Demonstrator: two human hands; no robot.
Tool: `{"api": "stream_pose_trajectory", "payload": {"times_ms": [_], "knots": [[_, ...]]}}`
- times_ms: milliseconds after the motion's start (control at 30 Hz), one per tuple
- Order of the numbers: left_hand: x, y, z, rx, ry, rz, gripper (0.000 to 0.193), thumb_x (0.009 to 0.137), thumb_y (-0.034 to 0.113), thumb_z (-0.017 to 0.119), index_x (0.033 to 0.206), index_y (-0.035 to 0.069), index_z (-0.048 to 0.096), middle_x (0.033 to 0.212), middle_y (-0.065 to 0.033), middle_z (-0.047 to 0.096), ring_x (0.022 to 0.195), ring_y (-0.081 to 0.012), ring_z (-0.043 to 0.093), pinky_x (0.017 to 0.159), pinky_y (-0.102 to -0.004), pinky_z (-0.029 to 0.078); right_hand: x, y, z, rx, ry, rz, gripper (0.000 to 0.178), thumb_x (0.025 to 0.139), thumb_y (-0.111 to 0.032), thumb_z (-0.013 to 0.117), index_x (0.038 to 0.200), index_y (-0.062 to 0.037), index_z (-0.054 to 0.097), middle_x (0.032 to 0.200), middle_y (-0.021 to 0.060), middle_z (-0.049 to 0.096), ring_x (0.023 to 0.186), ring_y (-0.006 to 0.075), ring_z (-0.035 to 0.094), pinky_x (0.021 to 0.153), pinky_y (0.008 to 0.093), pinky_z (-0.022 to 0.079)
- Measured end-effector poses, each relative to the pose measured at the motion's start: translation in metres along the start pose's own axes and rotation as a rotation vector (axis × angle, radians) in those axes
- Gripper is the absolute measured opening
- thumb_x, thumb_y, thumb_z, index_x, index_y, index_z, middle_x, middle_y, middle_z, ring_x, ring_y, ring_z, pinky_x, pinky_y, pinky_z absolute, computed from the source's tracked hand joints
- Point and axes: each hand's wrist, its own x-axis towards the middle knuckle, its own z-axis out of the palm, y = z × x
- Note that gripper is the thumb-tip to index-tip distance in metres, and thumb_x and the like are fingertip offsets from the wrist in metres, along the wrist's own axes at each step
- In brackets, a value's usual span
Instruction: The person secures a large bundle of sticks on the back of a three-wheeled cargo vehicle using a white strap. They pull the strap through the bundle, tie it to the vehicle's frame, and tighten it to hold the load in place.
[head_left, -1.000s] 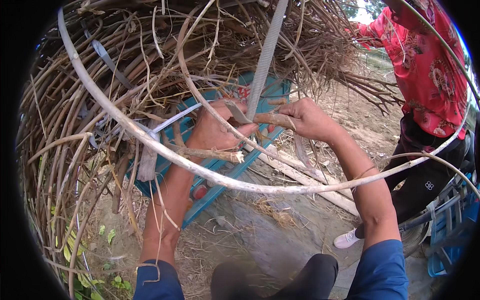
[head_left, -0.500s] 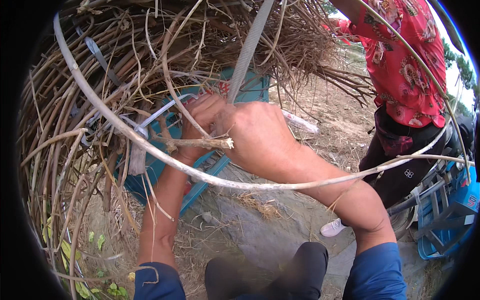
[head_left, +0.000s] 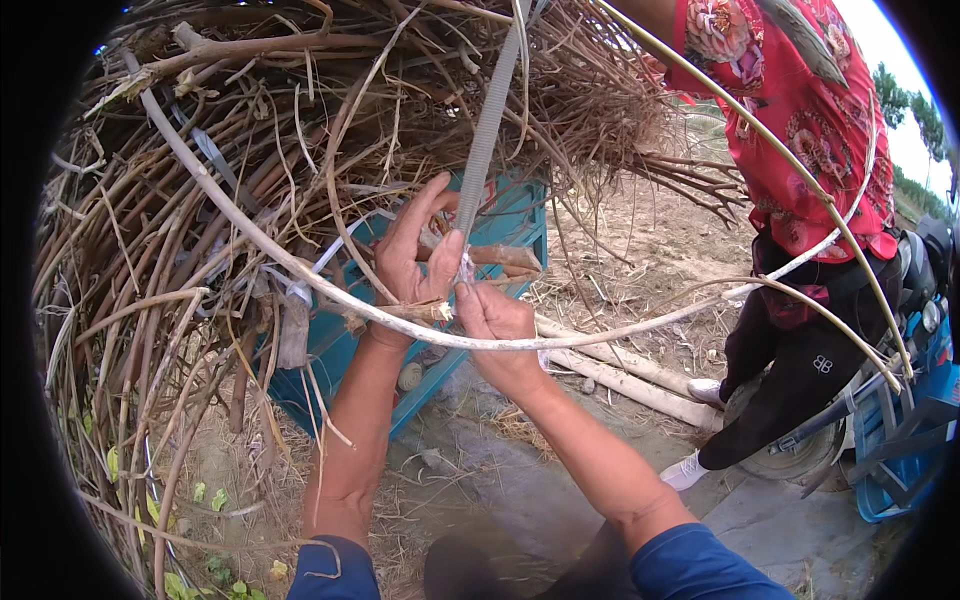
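A ribbed grey strap (head_left: 490,120) hangs down across a big bundle of dry branches (head_left: 270,130) to my hands. Its lower end reaches my right hand (head_left: 503,330), whose thumb and fingers are pinched around it. Just left of the strap is my left hand (head_left: 403,265), its fingers stretched upward and apart, the thumb against or very near the strap. A short thick stick (head_left: 500,257) pokes out behind the strap. In front of both wrists curves a long pale branch (head_left: 290,262), with a broken twig (head_left: 425,312) across the left hand's base.
Behind my hands stands a teal slatted crate (head_left: 400,390) under the bundle. A person in a red floral shirt (head_left: 800,150) stands at right beside a blue vehicle (head_left: 905,430). Pale poles (head_left: 640,385) lie on the ground. Another long branch (head_left: 760,130) arches over the right side.
My hands were bunched together at the strap. Now they are apart: the left has opened its fingers, and the right has moved lower. The person at right has shifted their legs.
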Motion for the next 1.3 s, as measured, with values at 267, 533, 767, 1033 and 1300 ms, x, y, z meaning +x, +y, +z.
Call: {"api": "stream_pose_trajectory", "payload": {"times_ms": [267,533,767,1033,1300], "knots": [[0.082,0.028,0.017,-0.418,-0.062,-0.328,0.039,0.096,0.039,0.064,0.1,0.001,0.068,0.072,-0.003,0.065,0.063,-0.0087,0.059,0.058,-0.023,0.048,0.005,0.001,-0.001,-0.03,-0.006,-0.062,0.027,0.097,-0.01,0.057,0.072,0.0016,0.054,0.062,0.0154,0.054,0.052,0.0291,0.055,0.05,0.0385,0.043],[0.076,0.034,0.029,-0.582,0.044,-0.249,0.032,0.101,0.031,0.057,0.082,0.005,0.057,0.059,0.0072,0.037,0.048,-0.0025,0.027,0.045,-0.0208,0.019,0.003,0.004,-0.005,0.0,0.008,-0.069,0.026,0.095,-0.008,0.059,0.071,0.0013,0.052,0.063,0.0149,0.053,0.053,0.0296,0.054,0.051,0.0387,0.042],[0.053,0.014,0.027,-0.556,0.09,-0.238,0.033,0.1,0.029,0.058,0.079,0.004,0.059,0.06,0.0077,0.039,0.052,-0.0007,0.029,0.046,-0.0197,0.023,-0.013,-0.01,-0.009,-0.088,-0.125,-0.167,0.02,0.094,-0.006,0.059,0.076,0.001,0.054,0.065,0.0135,0.051,0.057,0.0322,0.058,0.053,0.0384,0.045],[0.019,0.004,0.024,0.037,-0.08,-0.25,0.021,0.098,0.02,0.06,0.086,0.003,0.06,0.07,0.0037,0.056,0.06,-0.004,0.048,0.055,-0.02,0.038,-0.003,0.05,-0.019,0.312,-0.323,0.157,0.037,0.099,-0.036,0.059,0.086,-0.0013,0.063,0.068,0.0027,0.056,0.065,0.011,0.051,0.059,0.0281,0.041],[-0.003,0.01,0.0,0.071,-0.253,-0.26,0.03,0.077,0.016,0.08,0.093,0.002,0.059,0.082,-0.0055,0.064,0.074,-0.011,0.061,0.068,-0.0286,0.051,0.046,0.023,-0.074,0.078,-0.552,0.246,0.038,0.095,-0.039,0.062,0.113,-0.0064,0.067,0.081,0.0038,0.064,0.075,0.0134,0.058,0.067,0.0311,0.047]]}}
